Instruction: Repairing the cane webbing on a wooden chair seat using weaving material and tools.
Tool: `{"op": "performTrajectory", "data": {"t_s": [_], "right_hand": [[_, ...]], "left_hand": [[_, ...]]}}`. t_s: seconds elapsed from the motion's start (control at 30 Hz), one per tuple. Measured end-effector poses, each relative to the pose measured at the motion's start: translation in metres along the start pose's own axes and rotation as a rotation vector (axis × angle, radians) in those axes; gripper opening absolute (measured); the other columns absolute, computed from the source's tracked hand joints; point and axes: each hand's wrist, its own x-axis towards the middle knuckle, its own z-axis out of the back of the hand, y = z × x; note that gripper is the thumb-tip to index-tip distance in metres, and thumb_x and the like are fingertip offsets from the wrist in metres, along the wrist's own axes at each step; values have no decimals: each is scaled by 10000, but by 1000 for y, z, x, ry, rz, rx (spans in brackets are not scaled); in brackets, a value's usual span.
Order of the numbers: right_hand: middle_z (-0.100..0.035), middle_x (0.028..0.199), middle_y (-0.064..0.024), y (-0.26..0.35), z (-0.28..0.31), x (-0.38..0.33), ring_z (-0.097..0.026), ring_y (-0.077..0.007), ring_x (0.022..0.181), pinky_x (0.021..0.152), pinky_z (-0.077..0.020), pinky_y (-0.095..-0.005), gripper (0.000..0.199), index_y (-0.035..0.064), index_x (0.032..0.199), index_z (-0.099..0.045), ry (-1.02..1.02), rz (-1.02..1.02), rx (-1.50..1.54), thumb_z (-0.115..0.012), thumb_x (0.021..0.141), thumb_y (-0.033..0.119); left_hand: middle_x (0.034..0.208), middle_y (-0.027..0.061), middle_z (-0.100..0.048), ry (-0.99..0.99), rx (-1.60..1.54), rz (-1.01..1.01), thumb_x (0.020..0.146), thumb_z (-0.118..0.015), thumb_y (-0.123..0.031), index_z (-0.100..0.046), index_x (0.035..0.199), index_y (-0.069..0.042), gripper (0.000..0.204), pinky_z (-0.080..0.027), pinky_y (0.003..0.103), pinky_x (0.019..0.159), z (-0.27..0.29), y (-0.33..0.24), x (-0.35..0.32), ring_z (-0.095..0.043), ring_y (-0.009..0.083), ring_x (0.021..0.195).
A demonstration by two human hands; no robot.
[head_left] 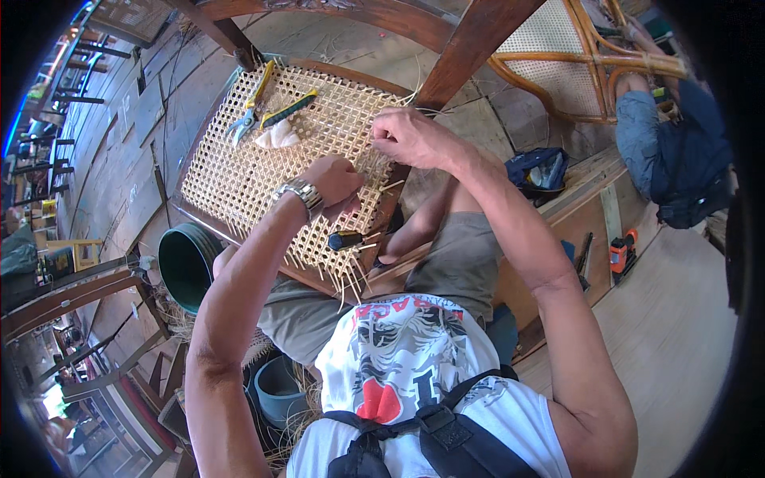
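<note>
A wooden chair seat (267, 179) woven with open cane lies across my knees, with loose cane ends sticking out along its near and right edges. Above the weave, near the middle, my left hand (333, 179) is closed, a metal watch on its wrist. My right hand (408, 137) is closed in a pinch by the seat's right edge. What either holds is too thin or hidden to make out. Pruning shears (253, 118) with yellow and dark handles lie on the weave beside a crumpled white piece (277, 138). A dark-handled tool (345, 240) rests near the front corner.
The chair's wooden leg (478, 48) rises at the far right of the seat. A green bucket (187, 267) stands at left, a blue-grey one (279, 386) below it. A rattan chair (550, 72) and another person's leg (637, 131) are at right. An orange tool (621, 251) lies on boards.
</note>
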Motion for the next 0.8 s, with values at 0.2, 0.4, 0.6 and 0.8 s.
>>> {"op": "performTrajectory", "data": {"t_s": [0.2, 0.4, 0.6, 0.8], "right_hand": [[-617, 900, -156, 8, -13, 0, -634, -320, 889, 819, -500, -422, 183, -15, 869, -630, 112, 41, -125, -699, 860, 153], [-639, 940, -141, 10, -25, -14, -639, -329, 964, 886, -509, -435, 152, 28, 927, -688, 32, 56, -153, -689, 835, 150], [-653, 909, -123, 16, -24, -21, -661, -295, 889, 827, -523, -412, 187, 38, 991, -692, -18, 26, -22, -633, 814, 51], [-643, 875, -90, 16, 0, -27, -637, -207, 794, 768, -536, -361, 289, 82, 1166, -681, -91, -123, 137, -639, 880, 67]], "left_hand": [[712, 111, -718, 4, -150, 43, 1027, -474, -211, -647, 919, 26, 313, -572, 308, 534, -10, 4, -1, -698, 173, 590], [687, 105, -704, -188, -81, 110, 1006, -517, -362, -677, 831, -31, 408, -553, 365, 568, -21, 3, 4, -681, 188, 589], [724, 154, -683, -507, 307, 128, 925, -623, -523, -680, 828, -77, 460, -517, 450, 631, -14, 65, -58, -680, 314, 688], [725, 223, -638, -909, 244, 395, 965, -588, -479, -641, 801, -17, 494, -471, 485, 612, 21, 186, -179, -603, 414, 671]]}}
